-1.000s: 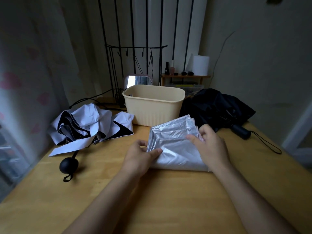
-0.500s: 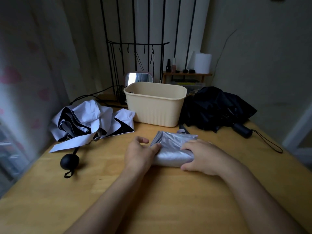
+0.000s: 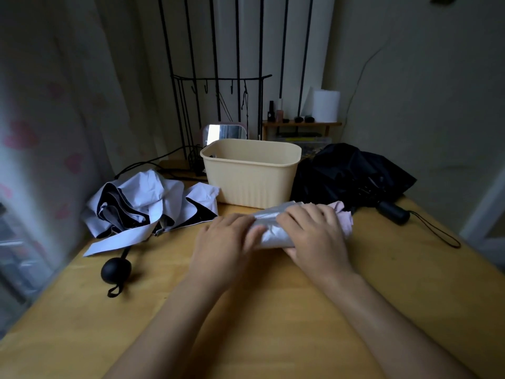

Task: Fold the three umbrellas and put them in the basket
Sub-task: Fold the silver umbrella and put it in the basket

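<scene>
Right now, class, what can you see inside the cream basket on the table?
Only the bare far inner wall of the basket shows, and no umbrella rises above its rim. Its front wall hides the bottom, so whether anything lies low inside cannot be told.

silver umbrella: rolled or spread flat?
Rolled. The silver umbrella is a tight bundle on the table; the right hand wraps around it, the left hand presses its end. It is outside the basket.
</scene>
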